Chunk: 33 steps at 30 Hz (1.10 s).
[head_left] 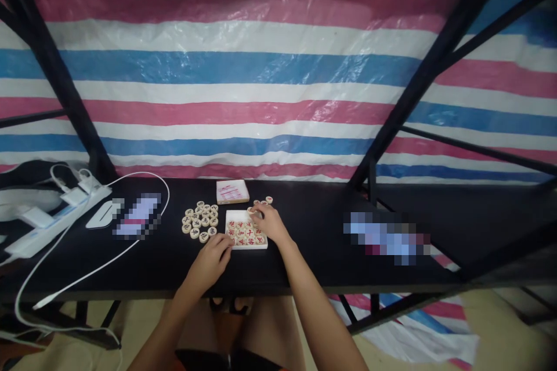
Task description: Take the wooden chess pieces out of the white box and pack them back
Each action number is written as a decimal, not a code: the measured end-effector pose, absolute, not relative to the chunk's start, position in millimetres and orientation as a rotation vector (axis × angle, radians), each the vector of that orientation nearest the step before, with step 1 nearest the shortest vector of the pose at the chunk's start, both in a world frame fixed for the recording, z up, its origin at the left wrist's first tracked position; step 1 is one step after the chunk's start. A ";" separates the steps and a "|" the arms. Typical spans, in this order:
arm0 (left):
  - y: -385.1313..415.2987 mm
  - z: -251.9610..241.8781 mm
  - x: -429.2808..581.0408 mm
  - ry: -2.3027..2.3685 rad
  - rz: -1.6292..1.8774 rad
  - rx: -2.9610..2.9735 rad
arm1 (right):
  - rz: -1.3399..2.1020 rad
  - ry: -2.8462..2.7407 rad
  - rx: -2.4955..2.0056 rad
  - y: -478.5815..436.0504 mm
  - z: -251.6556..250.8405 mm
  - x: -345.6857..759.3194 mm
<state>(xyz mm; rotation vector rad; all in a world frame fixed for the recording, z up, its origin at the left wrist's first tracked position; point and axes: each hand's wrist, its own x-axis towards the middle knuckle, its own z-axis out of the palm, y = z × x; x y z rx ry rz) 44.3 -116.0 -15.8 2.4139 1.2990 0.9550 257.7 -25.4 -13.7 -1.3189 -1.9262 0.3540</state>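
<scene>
From the head view, a long black table runs across, with a striped plastic sheet in pink, white and blue behind it. A black metal frame slants up on both sides, and pale floor shows below. At the left lie one white power strip and a looping white cable.

One white tray sits mid-table, holding about a dozen round red-marked pieces, with one flat printed box just beyond. To its left are sixteen black-marked pieces; at least two more red-marked ones lie past its far right corner.

The left hand curls its fingers at the tray's near left corner; the right hand bends over its far right side. I cannot tell whether either grips anything.
</scene>
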 end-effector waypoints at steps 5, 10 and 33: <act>-114.4 -16.3 45.2 1.283 0.939 2.435 | 0.274 -1.975 -1.309 -30.3 -12.7 266.7; -113.5 -20.3 45.2 1.297 0.969 2.436 | 0.226 -2.010 -1.317 -35.6 -10.6 268.8; -109.7 -24.1 45.2 1.279 0.945 2.491 | 0.397 -1.872 -1.198 -28.9 -25.1 273.5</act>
